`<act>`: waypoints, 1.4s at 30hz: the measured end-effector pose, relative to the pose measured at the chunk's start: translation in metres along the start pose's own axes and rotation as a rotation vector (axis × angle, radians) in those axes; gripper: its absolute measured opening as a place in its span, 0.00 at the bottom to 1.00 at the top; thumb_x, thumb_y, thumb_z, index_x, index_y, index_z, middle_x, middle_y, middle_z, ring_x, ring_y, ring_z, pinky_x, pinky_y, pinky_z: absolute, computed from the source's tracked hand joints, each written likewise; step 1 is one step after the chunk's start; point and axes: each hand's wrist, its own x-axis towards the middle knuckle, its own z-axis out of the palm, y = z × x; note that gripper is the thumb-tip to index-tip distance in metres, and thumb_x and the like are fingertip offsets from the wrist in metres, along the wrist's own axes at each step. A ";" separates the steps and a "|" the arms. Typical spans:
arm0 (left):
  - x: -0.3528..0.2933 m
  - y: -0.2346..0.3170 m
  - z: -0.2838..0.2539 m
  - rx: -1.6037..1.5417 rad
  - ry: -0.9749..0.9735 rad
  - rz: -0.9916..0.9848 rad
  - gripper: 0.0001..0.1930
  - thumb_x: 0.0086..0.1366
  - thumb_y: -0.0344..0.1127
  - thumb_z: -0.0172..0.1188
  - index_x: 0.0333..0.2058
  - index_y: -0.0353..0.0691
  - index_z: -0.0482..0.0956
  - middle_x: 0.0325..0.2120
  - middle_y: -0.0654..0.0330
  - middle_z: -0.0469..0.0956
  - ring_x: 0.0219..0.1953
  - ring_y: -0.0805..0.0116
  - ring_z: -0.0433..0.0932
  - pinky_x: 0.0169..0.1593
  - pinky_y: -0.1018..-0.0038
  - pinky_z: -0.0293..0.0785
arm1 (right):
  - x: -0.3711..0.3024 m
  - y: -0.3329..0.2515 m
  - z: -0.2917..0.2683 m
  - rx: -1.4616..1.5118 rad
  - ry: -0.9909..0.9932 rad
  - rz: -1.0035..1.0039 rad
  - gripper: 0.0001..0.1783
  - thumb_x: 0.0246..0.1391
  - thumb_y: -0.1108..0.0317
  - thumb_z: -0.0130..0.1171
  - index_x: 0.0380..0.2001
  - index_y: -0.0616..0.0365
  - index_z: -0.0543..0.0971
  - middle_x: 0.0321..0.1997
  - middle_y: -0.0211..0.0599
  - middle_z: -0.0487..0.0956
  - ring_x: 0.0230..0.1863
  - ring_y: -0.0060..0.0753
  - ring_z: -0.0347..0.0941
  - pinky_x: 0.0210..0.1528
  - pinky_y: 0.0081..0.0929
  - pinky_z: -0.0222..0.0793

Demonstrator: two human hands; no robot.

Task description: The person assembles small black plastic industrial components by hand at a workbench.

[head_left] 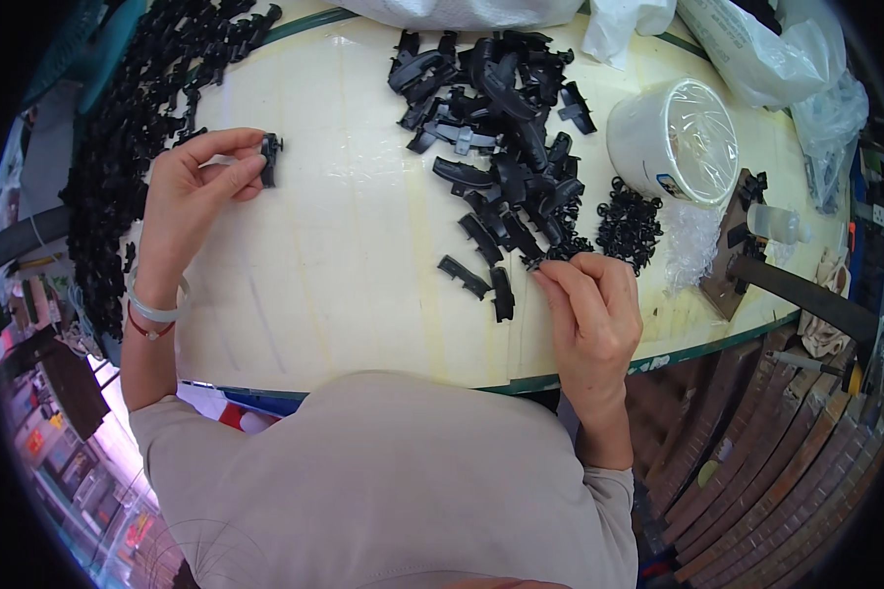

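Note:
My left hand (201,187) is raised over the left side of the table, thumb and fingers pinching a small black plastic part (269,160). To the right, my right hand (594,309) has its thumb and fingertips pressed together at the near edge of a pile of small black pieces (572,221); what lies between them, if anything, I cannot make out. Long curved black plastic parts (506,93) are heaped across the table's middle. A few of these, such as one dark strip (465,277), lie loose just left of my right hand. Beside them sits another cluster of tiny black ring-like pieces (629,226).
A big heap of black parts (118,167) covers the table's left edge. At right stand a white tub (643,137) wrapped in clear film, a small translucent bottle (778,224), and a brown block with a dark bar (805,294). Plastic bags (756,49) lie at the far right.

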 end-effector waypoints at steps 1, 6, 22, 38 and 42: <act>0.000 0.000 -0.003 0.016 0.031 -0.025 0.12 0.58 0.24 0.57 0.42 0.30 0.75 0.30 0.64 0.76 0.26 0.80 0.75 0.31 0.86 0.72 | 0.000 -0.001 -0.002 -0.013 -0.022 0.010 0.11 0.34 0.82 0.64 0.27 0.62 0.77 0.28 0.38 0.71 0.28 0.36 0.68 0.25 0.26 0.64; -0.016 0.014 -0.001 0.360 0.250 0.083 0.12 0.57 0.25 0.58 0.42 0.34 0.76 0.34 0.62 0.75 0.26 0.79 0.75 0.27 0.86 0.69 | -0.001 -0.003 -0.024 0.216 -0.043 0.244 0.08 0.42 0.84 0.59 0.28 0.65 0.75 0.33 0.41 0.73 0.30 0.31 0.72 0.28 0.22 0.68; -0.015 0.031 0.110 0.441 -0.464 1.134 0.12 0.46 0.26 0.63 0.33 0.35 0.77 0.27 0.60 0.74 0.29 0.65 0.73 0.30 0.74 0.71 | -0.015 0.029 -0.029 1.657 0.119 0.669 0.12 0.52 0.78 0.50 0.42 0.69 0.72 0.45 0.53 0.71 0.32 0.29 0.74 0.34 0.24 0.74; -0.016 0.046 0.102 -0.127 -0.844 0.336 0.12 0.58 0.23 0.55 0.42 0.33 0.76 0.33 0.58 0.73 0.32 0.75 0.73 0.35 0.81 0.71 | 0.005 0.030 -0.048 0.949 0.264 0.381 0.09 0.49 0.83 0.53 0.36 0.69 0.76 0.38 0.47 0.75 0.31 0.32 0.77 0.29 0.19 0.75; -0.016 0.044 0.102 -0.267 -0.891 0.179 0.10 0.59 0.23 0.55 0.40 0.32 0.76 0.33 0.59 0.73 0.33 0.76 0.72 0.36 0.82 0.70 | 0.046 0.047 -0.065 0.044 0.334 0.012 0.10 0.42 0.84 0.59 0.31 0.63 0.80 0.33 0.38 0.78 0.31 0.27 0.73 0.29 0.18 0.68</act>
